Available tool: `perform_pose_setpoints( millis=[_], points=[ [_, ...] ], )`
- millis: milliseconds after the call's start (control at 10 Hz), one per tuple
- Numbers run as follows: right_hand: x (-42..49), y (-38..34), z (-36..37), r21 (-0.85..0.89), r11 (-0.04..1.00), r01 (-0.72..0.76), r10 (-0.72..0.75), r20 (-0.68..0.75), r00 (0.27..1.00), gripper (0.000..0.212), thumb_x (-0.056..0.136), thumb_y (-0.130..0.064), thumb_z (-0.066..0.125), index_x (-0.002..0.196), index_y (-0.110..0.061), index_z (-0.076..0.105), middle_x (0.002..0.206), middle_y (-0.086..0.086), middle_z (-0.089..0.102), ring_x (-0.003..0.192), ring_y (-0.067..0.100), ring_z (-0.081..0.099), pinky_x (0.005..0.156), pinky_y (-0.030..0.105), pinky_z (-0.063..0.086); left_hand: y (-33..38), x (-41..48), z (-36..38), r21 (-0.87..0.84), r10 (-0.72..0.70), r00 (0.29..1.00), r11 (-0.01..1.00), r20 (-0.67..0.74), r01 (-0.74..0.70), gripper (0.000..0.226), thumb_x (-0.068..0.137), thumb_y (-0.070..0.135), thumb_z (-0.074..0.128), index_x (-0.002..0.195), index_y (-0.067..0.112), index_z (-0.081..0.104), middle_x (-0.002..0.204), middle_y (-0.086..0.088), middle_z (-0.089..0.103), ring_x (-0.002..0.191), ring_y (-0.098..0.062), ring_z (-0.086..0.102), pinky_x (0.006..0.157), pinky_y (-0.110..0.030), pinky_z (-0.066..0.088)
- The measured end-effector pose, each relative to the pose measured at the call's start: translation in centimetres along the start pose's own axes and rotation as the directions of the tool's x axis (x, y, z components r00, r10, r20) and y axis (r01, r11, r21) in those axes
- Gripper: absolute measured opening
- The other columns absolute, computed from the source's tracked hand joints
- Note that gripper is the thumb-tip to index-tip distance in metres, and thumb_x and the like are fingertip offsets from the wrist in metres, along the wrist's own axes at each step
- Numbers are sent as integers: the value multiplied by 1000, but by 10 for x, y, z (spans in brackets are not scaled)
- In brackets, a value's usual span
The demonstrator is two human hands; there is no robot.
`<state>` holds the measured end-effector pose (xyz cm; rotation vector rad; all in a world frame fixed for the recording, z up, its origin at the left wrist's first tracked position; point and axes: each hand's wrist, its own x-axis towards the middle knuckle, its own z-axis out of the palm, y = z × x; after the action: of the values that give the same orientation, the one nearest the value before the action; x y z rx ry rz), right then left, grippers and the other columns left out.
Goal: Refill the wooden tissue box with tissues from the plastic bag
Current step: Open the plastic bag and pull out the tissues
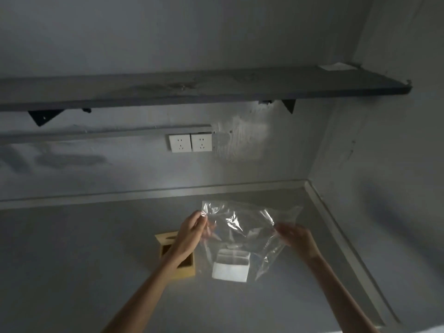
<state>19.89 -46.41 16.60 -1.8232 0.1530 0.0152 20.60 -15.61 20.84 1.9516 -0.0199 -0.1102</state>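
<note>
Both hands, left hand (192, 230) and right hand (294, 236), pinch the plastic bag (242, 227) (tissues (230, 266) inside); the wooden tissue box (176, 260) sits at nine o'clock.

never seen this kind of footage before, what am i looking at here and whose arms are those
This is a single picture from a wide-angle camera worn on a person's head, looking forward and down, so the two bare arms are the wearer's own. There is no machine here. The left hand and the right hand each pinch an upper edge of a clear, crinkly plastic bag, holding it up over a pale grey counter. A white stack of tissues sits at the bottom of the bag. Behind the left forearm stands an open yellowish wooden tissue box, waiting to be refilled. On the wall behind are two white sockets and a dark grey shelf.
</note>
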Motion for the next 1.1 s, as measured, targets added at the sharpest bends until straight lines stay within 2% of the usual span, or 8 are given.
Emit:
perform_pose_setpoints(
  millis=[200,300,500,600,700,800,900,1100],
  points=[
    [16,35,0,-181,976,-122,137,70,988,27,89,-46,62,93,-21,71,84,-11,69,66,-6,64,59,-4,45,-29,-8,9,148,2,999,989,51,-10,28,99,24,52,125,18,47,124,-6,60,114,-19,61,87,-24,50],
    [22,41,7,-140,988,-65,77,82,994,14,90,-25,68,80,-19,76,77,-5,76,71,2,66,59,7,49,-13,-1,15,226,146,986,961,77,-160,63,93,26,60,146,22,27,143,3,42,130,-11,46,105,-26,39],
    [26,51,10,-17,999,-43,42,-12,999,18,88,-10,69,75,-20,76,77,-6,74,77,4,61,70,26,48,22,37,47,757,434,842,417,321,-503,70,78,48,69,137,19,42,137,-2,47,127,-23,44,104,-38,37],
    [19,41,7,30,998,-58,61,-93,994,21,89,-7,68,76,-22,75,87,7,78,82,4,65,76,26,51,31,54,67,841,348,829,166,438,-515,53,79,31,70,123,14,45,126,-5,49,114,-26,47,94,-38,42],
    [-1,21,6,-91,995,-48,22,-265,964,22,88,-11,69,109,-15,66,111,15,70,104,25,66,92,42,52,36,66,69,836,310,813,90,493,-541,42,80,-2,55,119,10,44,123,-9,48,111,-29,50,89,-39,46],
    [-40,8,19,-537,842,50,-367,-504,782,26,91,-20,58,117,-18,55,110,4,57,99,26,55,85,38,49,39,75,66,790,318,791,168,523,-589,44,81,-8,48,121,7,43,121,-11,52,106,-32,59,86,-43,50],
    [-73,-13,59,-688,616,384,-695,-246,675,18,88,-12,53,101,-24,59,97,-2,60,86,19,55,76,29,43,46,77,62,779,307,802,227,513,-585,29,91,13,55,118,9,43,118,-11,54,104,-32,60,83,-42,50],
    [-40,-25,111,-803,479,355,-468,109,877,72,71,2,65,139,-11,51,141,11,54,128,29,54,101,39,50,60,75,59,810,245,856,283,456,-513,18,95,24,56,103,9,53,111,-12,61,101,-32,62,80,-41,49]
  ],
)
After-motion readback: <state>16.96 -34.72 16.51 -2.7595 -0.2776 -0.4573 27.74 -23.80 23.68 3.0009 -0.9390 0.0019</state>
